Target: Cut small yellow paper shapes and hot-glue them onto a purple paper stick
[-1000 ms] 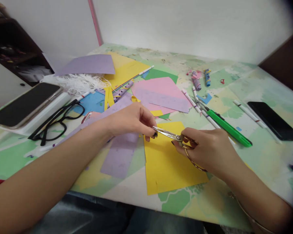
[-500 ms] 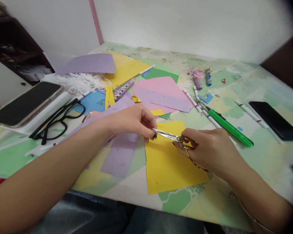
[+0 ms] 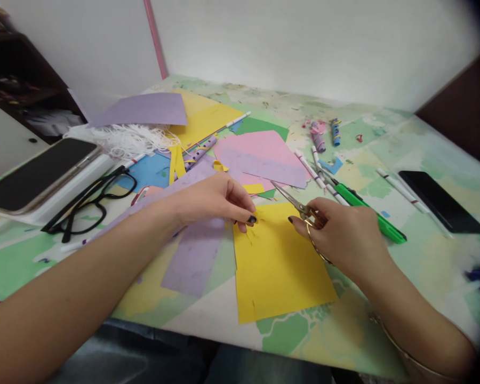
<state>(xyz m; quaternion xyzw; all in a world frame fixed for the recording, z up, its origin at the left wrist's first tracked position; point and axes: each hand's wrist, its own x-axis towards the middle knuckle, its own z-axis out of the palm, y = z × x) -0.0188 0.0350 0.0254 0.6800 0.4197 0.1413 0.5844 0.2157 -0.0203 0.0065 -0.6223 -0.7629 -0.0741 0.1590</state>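
My left hand [image 3: 224,202] is closed in a pinch above the left edge of a yellow paper sheet [image 3: 284,272]. A small piece of yellow paper [image 3: 258,215] shows at its fingertips, hard to separate from the sheet behind. Scissors [image 3: 291,200] are gripped in my right hand [image 3: 336,224], their handles mostly hidden by the fingers. The blades point up and left, apart from my left hand. Under my left wrist lies a purple paper strip [image 3: 194,258].
Black glasses [image 3: 98,205] and a phone [image 3: 36,170] lie left, near white string [image 3: 132,137]. Pink paper [image 3: 260,146] and a purple dotted roll [image 3: 198,152] sit farther back. At right are a green cutter [image 3: 372,213], white sticks [image 3: 404,192] and another phone [image 3: 442,201].
The scissors have pulled away from my left fingertips and now point more upward. My left hand keeps its pinch in nearly the same place. The whole view has shifted slightly.
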